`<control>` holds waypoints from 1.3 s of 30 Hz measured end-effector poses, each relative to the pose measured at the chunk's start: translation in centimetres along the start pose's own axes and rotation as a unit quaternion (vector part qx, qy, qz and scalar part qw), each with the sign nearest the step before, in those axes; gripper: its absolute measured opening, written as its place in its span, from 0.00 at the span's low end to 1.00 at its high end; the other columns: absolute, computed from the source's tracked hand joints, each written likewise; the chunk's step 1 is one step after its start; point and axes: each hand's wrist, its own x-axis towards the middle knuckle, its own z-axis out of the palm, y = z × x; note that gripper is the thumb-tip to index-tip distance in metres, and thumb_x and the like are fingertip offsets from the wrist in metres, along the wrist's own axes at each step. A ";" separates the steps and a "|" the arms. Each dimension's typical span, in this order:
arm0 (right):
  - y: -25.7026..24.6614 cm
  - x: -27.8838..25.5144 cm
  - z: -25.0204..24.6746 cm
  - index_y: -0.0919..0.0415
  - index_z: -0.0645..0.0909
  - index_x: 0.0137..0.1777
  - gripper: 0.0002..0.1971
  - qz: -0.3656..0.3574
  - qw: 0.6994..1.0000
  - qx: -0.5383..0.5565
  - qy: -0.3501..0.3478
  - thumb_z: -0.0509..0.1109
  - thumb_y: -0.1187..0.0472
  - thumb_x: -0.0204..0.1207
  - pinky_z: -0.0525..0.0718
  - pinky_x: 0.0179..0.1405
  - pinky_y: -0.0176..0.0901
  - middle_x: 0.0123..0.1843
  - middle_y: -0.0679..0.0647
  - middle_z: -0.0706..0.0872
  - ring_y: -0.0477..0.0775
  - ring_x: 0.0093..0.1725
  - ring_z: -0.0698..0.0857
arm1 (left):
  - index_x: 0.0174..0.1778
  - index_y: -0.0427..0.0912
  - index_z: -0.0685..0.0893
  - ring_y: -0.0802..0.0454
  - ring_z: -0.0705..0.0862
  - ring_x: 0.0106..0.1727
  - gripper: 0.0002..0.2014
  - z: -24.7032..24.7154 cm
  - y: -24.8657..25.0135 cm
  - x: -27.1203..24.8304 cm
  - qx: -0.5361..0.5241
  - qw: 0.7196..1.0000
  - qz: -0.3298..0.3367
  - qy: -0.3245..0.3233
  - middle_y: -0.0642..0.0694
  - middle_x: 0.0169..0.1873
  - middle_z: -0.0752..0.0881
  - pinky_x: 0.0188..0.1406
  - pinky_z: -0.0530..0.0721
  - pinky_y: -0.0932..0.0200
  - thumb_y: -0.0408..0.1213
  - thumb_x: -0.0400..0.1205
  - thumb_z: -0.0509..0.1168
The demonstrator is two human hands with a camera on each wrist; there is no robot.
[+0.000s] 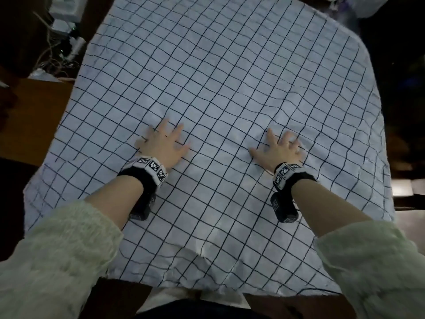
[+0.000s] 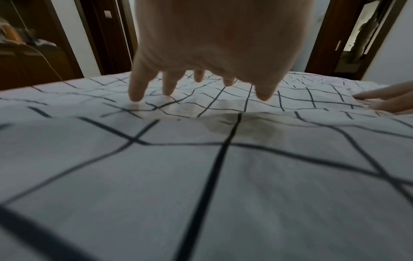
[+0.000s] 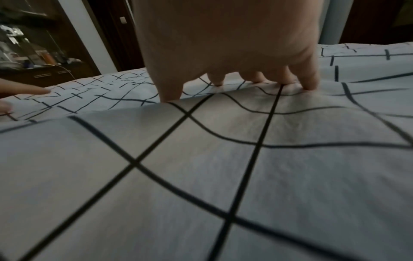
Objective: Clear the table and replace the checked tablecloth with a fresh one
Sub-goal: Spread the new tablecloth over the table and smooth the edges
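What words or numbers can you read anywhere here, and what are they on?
None can be read.
The wristbands carry only black and white square code patterns, no letters.
The black camera units under the wrists bear small marks too blurred to read.
The checked tablecloth has only grid lines.

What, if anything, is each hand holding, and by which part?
Nothing is held. The left hand and right hand lie spread, fingers pressing the white black-gridded fabric tablecloth.

A home — wooden doorways (image 2: 107, 35), cluttered sideboard (image 3: 33, 70).
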 end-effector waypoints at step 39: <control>1.2 -0.4 -2.2 0.42 0.48 0.84 0.39 0.078 0.994 0.062 0.034 0.54 0.31 0.75 0.48 0.79 0.73 0.87 0.50 0.45 0.61 0.85 0.43 | 0.82 0.64 0.43 0.27 0.44 0.81 0.45 -7.1 -0.8 11.8 -0.051 0.991 -0.111 -0.053 0.48 0.84 0.42 0.68 0.50 0.15 0.79 0.71 0.45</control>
